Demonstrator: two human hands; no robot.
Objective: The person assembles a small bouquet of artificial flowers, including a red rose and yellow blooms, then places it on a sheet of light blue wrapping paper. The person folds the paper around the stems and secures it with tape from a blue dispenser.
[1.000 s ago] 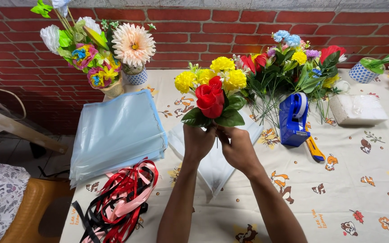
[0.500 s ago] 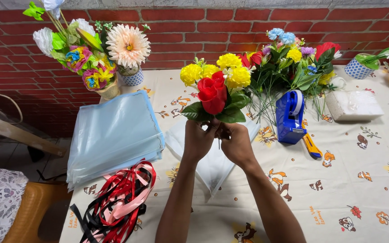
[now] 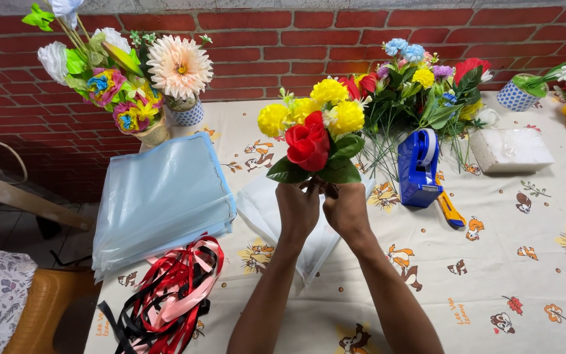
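Note:
Both my hands hold a small bunch of artificial flowers upright above the table. My left hand [image 3: 298, 208] and my right hand [image 3: 345, 211] are closed side by side around the stems, just under the green leaves. A red rose [image 3: 307, 144] sits at the front of the bunch, with yellow pompon flowers [image 3: 335, 111] behind it. Under my hands lies a sheet of white wrapping paper [image 3: 270, 210] on the patterned tablecloth [image 3: 492, 262].
A stack of pale blue wrapping sheets [image 3: 158, 196] and a tangle of red, pink and black ribbons [image 3: 171, 295] lie at left. A blue tape dispenser [image 3: 419, 167], a yellow utility knife [image 3: 450, 211], loose mixed flowers [image 3: 427, 85] and a white foam block [image 3: 511, 149] are at right. Finished bouquets [image 3: 122, 78] stand against the brick wall.
The bunch and my hands stay together above the white paper; my fingers have shifted slightly on the stems. The view has dipped a little.

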